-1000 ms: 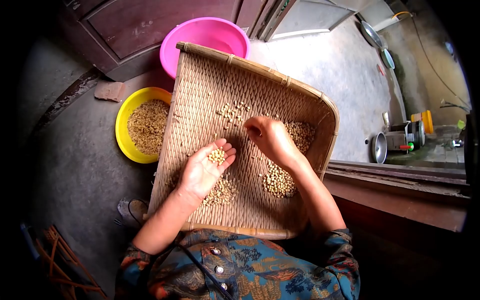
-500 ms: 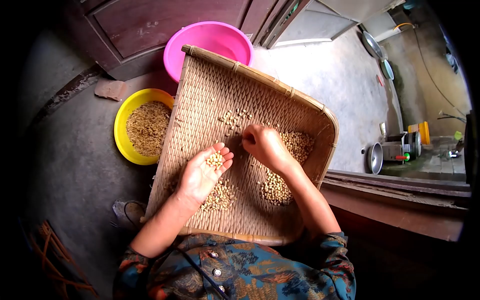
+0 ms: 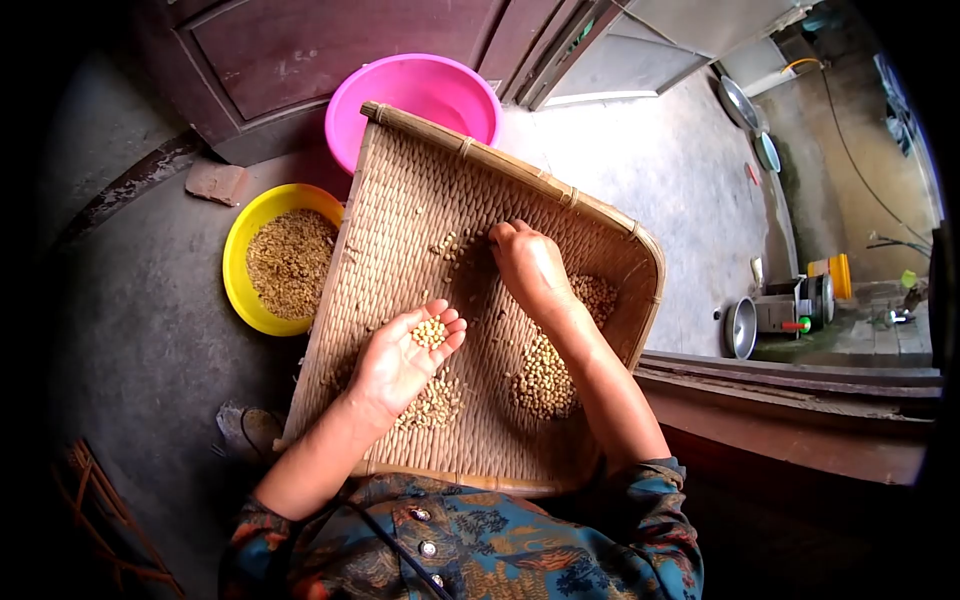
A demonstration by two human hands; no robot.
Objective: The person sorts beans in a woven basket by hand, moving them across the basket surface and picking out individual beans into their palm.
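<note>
Right hand [image 3: 532, 268] moved up woven tray [image 3: 400, 200]; left hand [image 3: 388, 362] cups round beans [image 3: 429, 333]

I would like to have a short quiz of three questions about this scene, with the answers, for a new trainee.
1. True or false: the left hand is turned palm up, with seeds in it.

2. Where can a heap of brownish grains be seen?
A. In the pink basin
B. In the yellow basin
C. In neither of these basins

3. Which hand is nearer to the scattered seeds that lie beyond the left fingertips on the woven tray?

Key:
1. True.
2. B.
3. The right hand.
</note>
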